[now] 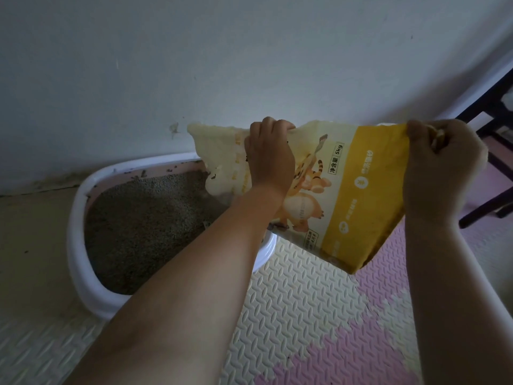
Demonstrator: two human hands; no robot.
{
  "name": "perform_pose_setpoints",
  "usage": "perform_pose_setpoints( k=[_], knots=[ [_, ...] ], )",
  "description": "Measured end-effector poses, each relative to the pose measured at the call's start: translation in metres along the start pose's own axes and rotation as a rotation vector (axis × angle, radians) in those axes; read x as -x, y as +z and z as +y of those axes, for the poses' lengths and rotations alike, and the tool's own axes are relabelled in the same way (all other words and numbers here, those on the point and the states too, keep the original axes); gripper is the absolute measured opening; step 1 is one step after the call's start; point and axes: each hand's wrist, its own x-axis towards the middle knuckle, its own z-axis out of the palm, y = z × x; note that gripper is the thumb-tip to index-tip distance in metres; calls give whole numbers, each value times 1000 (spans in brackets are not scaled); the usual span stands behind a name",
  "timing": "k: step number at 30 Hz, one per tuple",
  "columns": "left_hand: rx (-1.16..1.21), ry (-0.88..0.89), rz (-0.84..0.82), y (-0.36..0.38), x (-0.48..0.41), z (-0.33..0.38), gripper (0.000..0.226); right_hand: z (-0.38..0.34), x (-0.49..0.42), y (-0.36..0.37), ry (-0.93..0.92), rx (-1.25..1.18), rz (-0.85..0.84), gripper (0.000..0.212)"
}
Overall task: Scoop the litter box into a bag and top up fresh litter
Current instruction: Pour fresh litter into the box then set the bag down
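A white-rimmed litter box (83,262) stands on the floor against the wall, filled with grey-brown litter (144,218). Above its right end I hold a yellow-and-cream litter bag (347,195) printed with a cartoon tiger and "5kg", tipped on its side with its pale mouth end toward the box. My left hand (270,159) grips the bag's upper edge near the mouth end. My right hand (441,173) pinches the yellow bottom corner and holds it high. No litter is visibly falling from the bag.
Foam floor mats (305,315) in cream and pink cover the floor on the right. Dark furniture legs (497,151) stand at the far right. A pale wall (222,65) runs close behind the box, with scattered litter bits along the box's back rim.
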Motion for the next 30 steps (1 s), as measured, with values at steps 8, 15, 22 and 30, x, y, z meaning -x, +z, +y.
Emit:
perform_pose_setpoints(
  k=[8,15,22,30],
  knots=[
    [-53,120,-118,5,10,0,30,35,3,-16,78,309,-431,20],
    [-64,187,-168,5,10,5,25,74,-4,-19,291,750,-928,17],
    [-41,234,-260,10,20,-1,36,83,13,3,343,613,-1030,29],
    [7,319,-272,17,26,7,49,49,35,38,51,286,-811,29]
  ],
)
